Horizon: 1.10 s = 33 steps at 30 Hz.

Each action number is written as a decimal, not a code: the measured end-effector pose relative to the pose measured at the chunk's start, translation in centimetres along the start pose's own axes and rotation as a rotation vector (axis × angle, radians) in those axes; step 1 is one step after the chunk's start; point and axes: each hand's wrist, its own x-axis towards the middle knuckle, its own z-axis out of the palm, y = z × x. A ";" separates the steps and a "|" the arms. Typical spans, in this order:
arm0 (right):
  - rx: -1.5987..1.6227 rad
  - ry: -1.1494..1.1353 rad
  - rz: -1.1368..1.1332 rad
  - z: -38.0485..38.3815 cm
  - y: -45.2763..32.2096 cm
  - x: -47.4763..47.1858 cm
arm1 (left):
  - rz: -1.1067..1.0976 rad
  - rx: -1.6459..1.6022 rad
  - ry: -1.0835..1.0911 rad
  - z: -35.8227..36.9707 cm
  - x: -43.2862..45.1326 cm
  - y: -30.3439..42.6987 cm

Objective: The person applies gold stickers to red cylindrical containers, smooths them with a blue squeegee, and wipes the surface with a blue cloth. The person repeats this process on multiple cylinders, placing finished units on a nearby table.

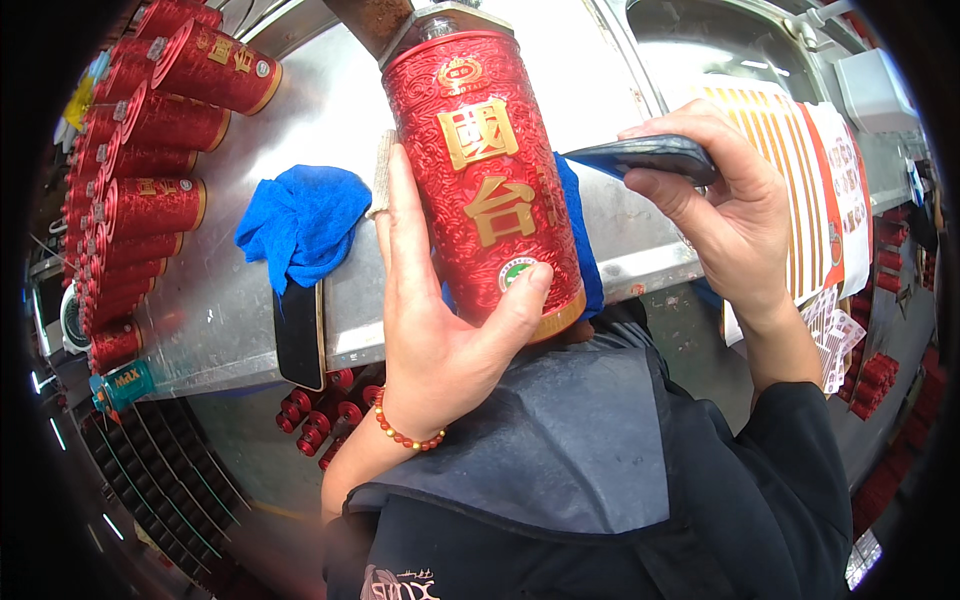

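A red embossed bottle with gold characters (480, 150) lies tilted across the metal table's edge, its neck end pointing away. My left hand (450, 307) holds its lower left side, the thumb over a round green-and-white sticker (517, 274). Ribbed beige fabric covers one of its fingertips. Raised to the right of the bottle, my right hand (720, 180) pinches a dark, flat, smooth-edged tool (645, 156) between thumb and fingers; its thin tip points at the bottle's side. Part of a blue cloth (581, 240) shows beneath and beside the bottle.
Another blue cloth (307, 221) is bunched beside a smartphone (299, 337) at the left. Rows of red bottles (154, 206) line the table's left side. At the right lie sheets with gold strips (772, 165) and sticker sheets (846, 172). A metal fixture (427, 22) stands at the bottle's neck.
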 end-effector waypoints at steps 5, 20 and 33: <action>0.010 0.001 0.008 -0.1 0.0 -0.1 | -0.032 -0.111 -0.047 -0.4 0.0 -0.2; -0.020 -0.010 0.019 -0.1 0.0 0.1 | -0.099 -0.439 -0.108 -0.3 -0.1 0.1; 0.015 0.000 0.037 0.2 0.0 0.0 | -0.141 -0.349 -0.085 0.0 -0.3 -0.1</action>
